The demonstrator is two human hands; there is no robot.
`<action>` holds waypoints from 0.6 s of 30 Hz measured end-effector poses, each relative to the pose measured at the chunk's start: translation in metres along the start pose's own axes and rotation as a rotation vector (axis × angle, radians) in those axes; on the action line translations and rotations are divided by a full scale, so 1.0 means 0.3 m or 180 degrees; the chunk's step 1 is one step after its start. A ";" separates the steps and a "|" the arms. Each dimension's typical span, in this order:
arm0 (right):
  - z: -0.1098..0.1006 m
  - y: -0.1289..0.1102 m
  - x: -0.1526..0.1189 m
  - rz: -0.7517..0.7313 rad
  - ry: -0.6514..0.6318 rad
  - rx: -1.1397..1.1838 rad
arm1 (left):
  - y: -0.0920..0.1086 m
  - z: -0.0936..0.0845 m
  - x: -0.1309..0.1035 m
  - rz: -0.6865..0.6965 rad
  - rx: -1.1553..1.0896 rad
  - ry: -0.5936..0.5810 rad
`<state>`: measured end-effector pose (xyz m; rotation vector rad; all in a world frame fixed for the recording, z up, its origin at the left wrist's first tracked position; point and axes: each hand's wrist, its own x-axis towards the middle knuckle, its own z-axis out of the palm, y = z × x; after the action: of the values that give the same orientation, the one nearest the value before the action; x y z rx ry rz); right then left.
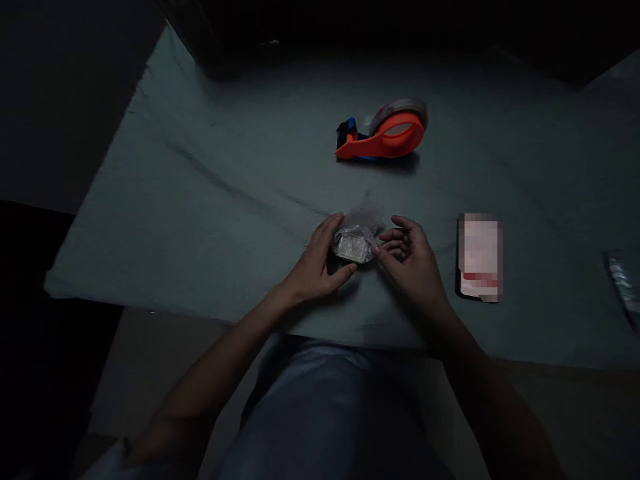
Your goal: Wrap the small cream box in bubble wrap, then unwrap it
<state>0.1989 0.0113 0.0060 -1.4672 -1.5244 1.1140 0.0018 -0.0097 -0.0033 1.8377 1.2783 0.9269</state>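
Between my hands, near the table's front edge, is a small pale block-shaped item inside a clear plastic bag. My left hand grips the item from the left, thumb at its near side and fingers at its far side. On the other side, my right hand pinches the right edge of the plastic between thumb and fingers, its index finger raised. The loose end of the bag points away from me. What exactly the item is cannot be made out in the dim light.
Beyond my hands lies an orange and blue tape dispenser with a roll of tape. To the right is a phone with a blurred screen. A shiny, dark-edged object sits at the far right of the pale green covered table.
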 end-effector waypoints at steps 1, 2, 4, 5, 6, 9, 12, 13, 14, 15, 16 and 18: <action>0.009 -0.004 -0.006 -0.0048 0.0043 -0.0062 | 0.013 -0.003 -0.001 -0.0029 0.0112 0.0205; 0.018 -0.010 -0.009 -0.0111 0.0086 -0.0126 | 0.027 -0.005 0.000 -0.0091 0.0185 0.0409; 0.035 -0.029 -0.010 -0.0294 0.0157 -0.0284 | 0.052 -0.004 0.012 -0.0229 0.0242 0.0674; 0.042 -0.040 -0.009 -0.0408 0.0169 -0.0404 | 0.061 -0.001 0.020 -0.0256 0.0252 0.0725; 0.047 -0.051 -0.009 -0.0525 0.0180 -0.0557 | 0.068 0.002 0.029 -0.0255 0.0261 0.0758; 0.041 -0.074 -0.017 -0.0732 0.0284 -0.1012 | 0.073 0.006 0.044 -0.0269 0.0327 0.0907; 0.008 -0.068 -0.052 -0.0539 0.0524 -0.1174 | 0.062 -0.008 0.019 -0.0399 0.0412 0.1126; -0.005 -0.061 -0.068 -0.0427 0.0553 -0.1181 | 0.056 -0.016 0.000 -0.0448 0.0459 0.1176; -0.018 -0.051 -0.086 -0.0323 0.0545 -0.1190 | 0.048 -0.024 -0.021 -0.0504 0.0519 0.1217; -0.029 -0.040 -0.104 -0.0238 0.0508 -0.1212 | 0.040 -0.032 -0.045 -0.0566 0.0589 0.1189; -0.037 -0.029 -0.121 -0.0179 0.0458 -0.1249 | 0.031 -0.040 -0.069 -0.0606 0.0678 0.1143; -0.047 -0.010 -0.150 -0.0121 0.0330 -0.1371 | 0.017 -0.052 -0.110 -0.0679 0.0877 0.0971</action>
<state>0.2146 -0.0320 0.0165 -1.7378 -1.7832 0.6986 -0.0176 -0.0402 0.0034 1.7608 1.8306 0.9775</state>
